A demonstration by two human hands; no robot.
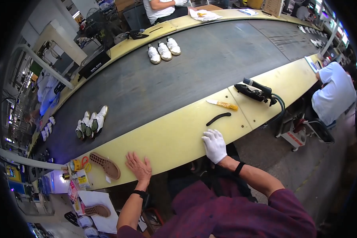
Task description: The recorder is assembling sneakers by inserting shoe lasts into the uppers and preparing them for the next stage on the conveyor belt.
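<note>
My left hand (139,166), bare, lies open with its fingers spread on the pale yellow work ledge (166,142). A brown shoe sole (105,165) lies just left of it, not touching. My right hand (215,146), in a white glove, rests open and palm down at the ledge's near edge, holding nothing. Just beyond its fingertips lies a curved black strip (218,118). Farther off is a knife (225,105) with a yellow handle. A black iron (254,93) with a hose rests to the right.
Beyond the ledge, a dark conveyor belt (210,59) carries white shoes (164,50) and more shoes (92,123) at left. Orange scissors (85,162) and a yellow tape roll (74,165) lie at the ledge's left end. A co-worker (334,93) sits at right; another person (162,10) is across.
</note>
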